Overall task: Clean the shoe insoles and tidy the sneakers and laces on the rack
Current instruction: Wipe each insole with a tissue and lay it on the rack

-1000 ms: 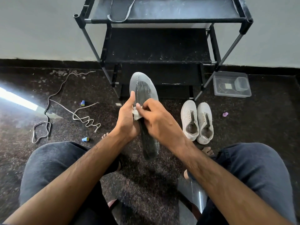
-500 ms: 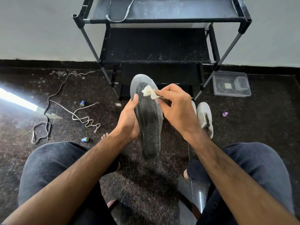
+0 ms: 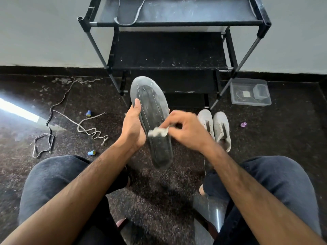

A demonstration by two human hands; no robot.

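My left hand (image 3: 133,127) grips the left edge of a dark grey insole (image 3: 154,110), held upright over the floor with its toe end up. My right hand (image 3: 187,129) pinches a small white wipe (image 3: 158,132) and presses it on the insole's middle. A second insole (image 3: 126,10) lies on the top shelf of the black rack (image 3: 169,50). Two white sneakers (image 3: 214,128) stand side by side on the floor right of my hands. Loose laces (image 3: 88,128) lie on the floor at the left.
A clear plastic box (image 3: 250,91) sits on the floor right of the rack. Two small blue caps (image 3: 91,152) and a purple one (image 3: 243,124) lie on the dark speckled floor. My knees in dark jeans frame the bottom.
My right hand has slid the wipe from the insole's toe end down to its middle. The sneakers show again beside it. My left hand keeps its grip.
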